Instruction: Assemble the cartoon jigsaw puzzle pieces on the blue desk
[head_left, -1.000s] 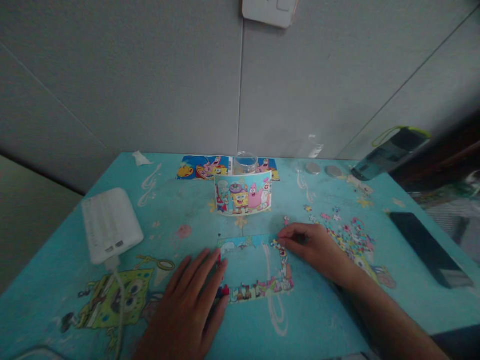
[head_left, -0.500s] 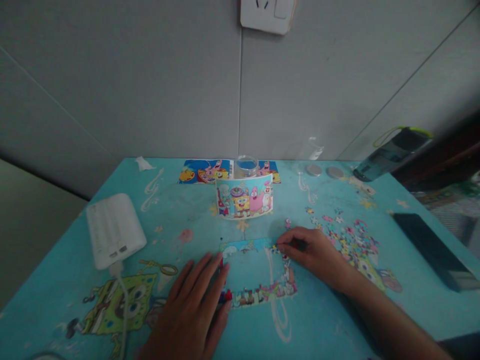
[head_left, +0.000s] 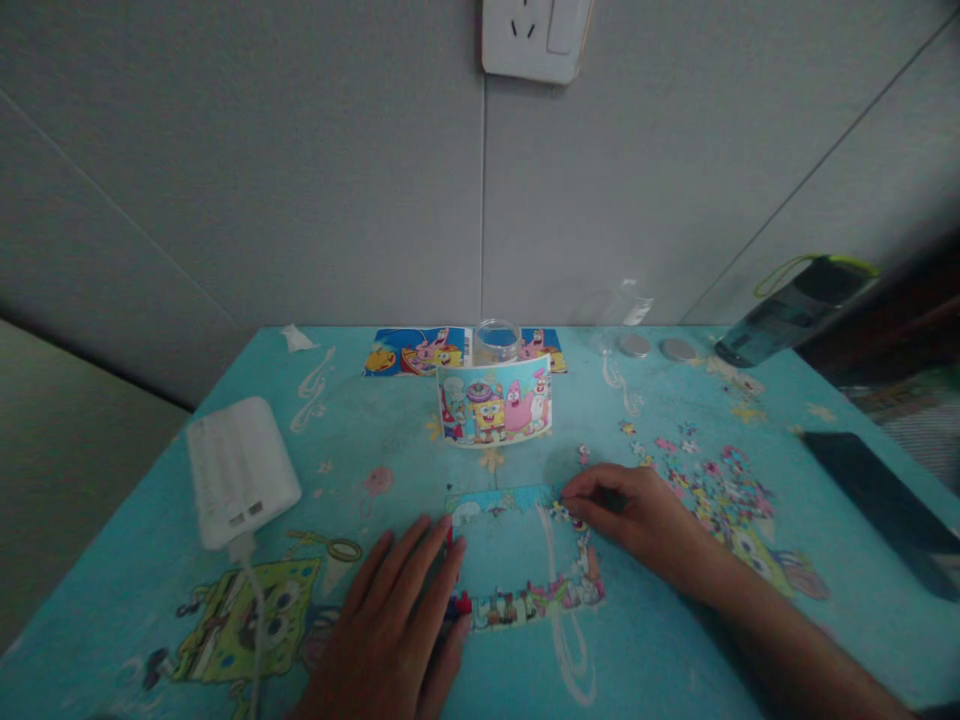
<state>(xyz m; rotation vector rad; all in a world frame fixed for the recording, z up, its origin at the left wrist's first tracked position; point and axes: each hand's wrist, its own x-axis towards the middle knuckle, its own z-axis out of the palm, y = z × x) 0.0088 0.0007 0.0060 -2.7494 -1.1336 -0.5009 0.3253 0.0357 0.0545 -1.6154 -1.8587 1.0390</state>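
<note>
- Jigsaw border (head_left: pixel 510 606): flat on the table (head_left: pixel 645 640), around mid-width, well in from the far edge. Ring of joined pieces, bare tabletop showing inside.
- Left hand (head_left: pixel 397 610): palm down, fingers spread, tips over the border's left side and hiding part of it. Nothing visibly gripped.
- Right hand (head_left: pixel 630 505): thumb and index tips together at the border's far right corner. A yellowish piece (head_left: pixel 559 511) shows right at the tips; can't tell if it's pinched or only touched.
- Loose pieces (head_left: pixel 720 490): scattered toward the table's right edge, beyond the right forearm. One stray piece (head_left: pixel 583 453) lies just past the right hand, toward the far edge.
- Picture card (head_left: pixel 495 405): upright, curved, between border and far edge, in front of a clear jar (head_left: pixel 497 340). Can't tell if they touch.
- Handling, my read: pieces look tiny, light, thin and stiffish; tabs probably bend or fray if forced. Best held by opposite side edges, fingertips only.
- Border likely slides easily and splits at the joints if lifted or dragged from one corner. Flat fingers on a straight side should steady it; press down, don't pull.
</note>
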